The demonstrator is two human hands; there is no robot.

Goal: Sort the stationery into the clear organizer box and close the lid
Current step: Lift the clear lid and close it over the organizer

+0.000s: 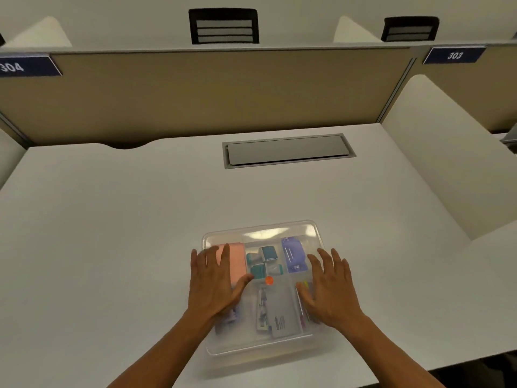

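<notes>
The clear organizer box [263,347] sits on the white desk near its front edge, with its frosted lid [260,233] lying on top. Through the lid I see a pink pad [237,260], several teal clips [265,261], a purple stapler [293,254], an orange dot [269,280] and flat packets [282,317]. My left hand [215,281] lies flat on the lid's left side with fingers spread. My right hand [330,287] lies flat on the lid's right side, also spread. Neither hand holds anything.
A grey cable hatch [288,149] is set into the white desk [112,233] behind the box. A tan partition [195,91] closes the back, with white side dividers [447,163] to the right. Black chairs [223,25] stand beyond it.
</notes>
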